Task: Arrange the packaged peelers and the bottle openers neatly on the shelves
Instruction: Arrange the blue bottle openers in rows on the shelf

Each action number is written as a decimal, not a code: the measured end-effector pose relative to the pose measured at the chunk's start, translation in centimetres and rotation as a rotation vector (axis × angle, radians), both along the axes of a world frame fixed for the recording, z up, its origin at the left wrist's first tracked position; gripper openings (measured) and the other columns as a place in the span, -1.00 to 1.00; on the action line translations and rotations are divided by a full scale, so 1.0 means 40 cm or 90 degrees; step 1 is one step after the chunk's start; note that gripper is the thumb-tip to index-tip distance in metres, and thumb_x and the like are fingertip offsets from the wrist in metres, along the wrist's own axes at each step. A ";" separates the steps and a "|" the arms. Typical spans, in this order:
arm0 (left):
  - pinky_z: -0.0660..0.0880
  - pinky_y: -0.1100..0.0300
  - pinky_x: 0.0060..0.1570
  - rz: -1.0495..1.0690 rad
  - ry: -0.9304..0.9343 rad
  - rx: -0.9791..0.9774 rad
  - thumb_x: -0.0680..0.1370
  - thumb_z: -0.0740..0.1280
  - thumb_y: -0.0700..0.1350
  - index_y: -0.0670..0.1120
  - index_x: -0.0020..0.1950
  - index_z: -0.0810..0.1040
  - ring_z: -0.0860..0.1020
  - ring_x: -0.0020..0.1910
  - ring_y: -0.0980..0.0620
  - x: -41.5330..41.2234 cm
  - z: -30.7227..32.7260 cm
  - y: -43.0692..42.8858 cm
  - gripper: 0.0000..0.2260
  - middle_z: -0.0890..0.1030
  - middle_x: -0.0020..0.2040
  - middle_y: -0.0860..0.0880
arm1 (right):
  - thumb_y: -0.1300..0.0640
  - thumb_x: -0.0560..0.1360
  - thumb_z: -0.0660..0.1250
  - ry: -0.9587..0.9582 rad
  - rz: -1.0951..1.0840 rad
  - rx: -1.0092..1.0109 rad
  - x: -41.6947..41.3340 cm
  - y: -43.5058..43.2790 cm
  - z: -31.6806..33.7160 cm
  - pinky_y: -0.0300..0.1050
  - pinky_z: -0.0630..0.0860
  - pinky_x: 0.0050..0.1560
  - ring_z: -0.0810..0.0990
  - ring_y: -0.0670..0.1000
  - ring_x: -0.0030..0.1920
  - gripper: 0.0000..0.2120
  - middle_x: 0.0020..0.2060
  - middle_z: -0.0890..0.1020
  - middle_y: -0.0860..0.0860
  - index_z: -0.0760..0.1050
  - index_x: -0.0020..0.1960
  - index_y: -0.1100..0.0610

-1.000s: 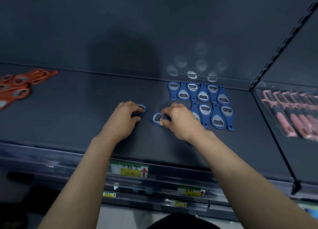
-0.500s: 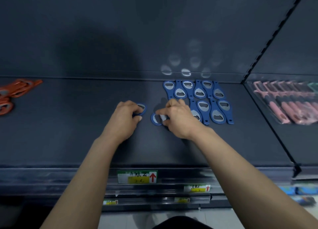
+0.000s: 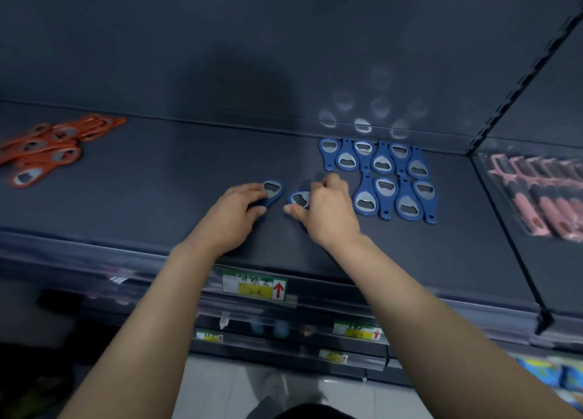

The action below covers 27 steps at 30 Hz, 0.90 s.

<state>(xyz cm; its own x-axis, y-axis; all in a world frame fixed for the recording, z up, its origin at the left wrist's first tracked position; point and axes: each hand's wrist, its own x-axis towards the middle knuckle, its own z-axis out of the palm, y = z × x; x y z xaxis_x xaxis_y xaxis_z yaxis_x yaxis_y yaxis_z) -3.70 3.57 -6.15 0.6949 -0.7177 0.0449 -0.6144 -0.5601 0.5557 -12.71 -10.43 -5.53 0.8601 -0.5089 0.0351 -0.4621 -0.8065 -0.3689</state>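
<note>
Left hand (image 3: 235,212) grips one blue opener (image 3: 271,193), right hand (image 3: 328,212) pinches another (image 3: 298,198); the left opener's head has slid clear, heading for the rows at three o'clock (image 3: 388,179).

Blue openers (image 3: 378,179) with silver insets at 1 o'clock; orange openers (image 3: 47,150) at 10; pink peelers (image 3: 542,198) at 3; dark grey shelf (image 3: 157,182); yellow-green label (image 3: 254,287), red arrow.
</note>
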 end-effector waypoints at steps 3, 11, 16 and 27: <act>0.08 0.26 0.40 -0.016 0.000 0.010 0.58 0.22 -0.26 -0.14 0.38 0.42 0.22 0.43 0.02 0.008 -0.002 0.007 -0.65 0.35 0.43 -0.01 | -0.18 0.50 0.27 -0.002 0.004 -0.009 -0.004 0.007 -0.006 -0.05 0.28 0.27 0.29 0.16 0.26 -0.47 0.20 0.36 0.15 0.47 0.19 0.27; 0.06 0.31 0.34 -0.111 -0.013 -0.011 0.59 0.24 -0.13 -0.11 0.39 0.41 0.18 0.40 0.04 0.043 -0.017 -0.011 -0.64 0.37 0.39 0.02 | 0.12 0.53 0.33 -0.047 0.001 0.089 -0.027 0.013 -0.012 -0.20 0.26 0.28 0.36 0.11 0.31 -0.58 0.29 0.42 0.10 0.41 0.35 0.22; 0.05 0.36 0.30 -0.174 0.013 -0.039 0.58 0.25 -0.13 -0.09 0.39 0.40 0.20 0.40 0.09 0.085 -0.026 -0.009 -0.64 0.37 0.39 0.02 | 0.13 0.52 0.34 -0.052 -0.069 0.088 -0.036 0.023 -0.011 -0.25 0.21 0.24 0.35 0.11 0.29 -0.56 0.28 0.47 0.10 0.41 0.35 0.22; 0.07 0.42 0.24 -0.233 -0.015 -0.066 0.57 0.27 -0.07 -0.14 0.37 0.42 0.25 0.38 0.09 0.091 -0.034 -0.070 -0.62 0.38 0.36 0.00 | 0.15 0.54 0.32 -0.094 -0.141 0.055 -0.042 0.057 -0.023 -0.24 0.25 0.27 0.40 0.06 0.31 -0.68 0.27 0.52 0.05 0.51 0.27 0.22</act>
